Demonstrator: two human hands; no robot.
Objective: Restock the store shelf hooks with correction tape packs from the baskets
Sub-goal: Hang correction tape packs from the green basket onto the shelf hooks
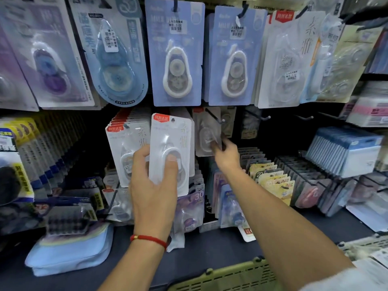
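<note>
My left hand grips a white correction tape pack with a red label at its top, held upright in front of the middle shelf row. Just left of it, a stack of the same white packs hangs on a hook. My right hand reaches forward, its fingers pinched on the lower part of a blurred white pack that hangs on a hook. A green basket sits at the bottom edge below my arms.
Blue packs and other tape packs fill the upper row. Bare hooks jut out right of my right hand. Upright racks of small packs stand below. A light blue pouch lies on the dark shelf at left.
</note>
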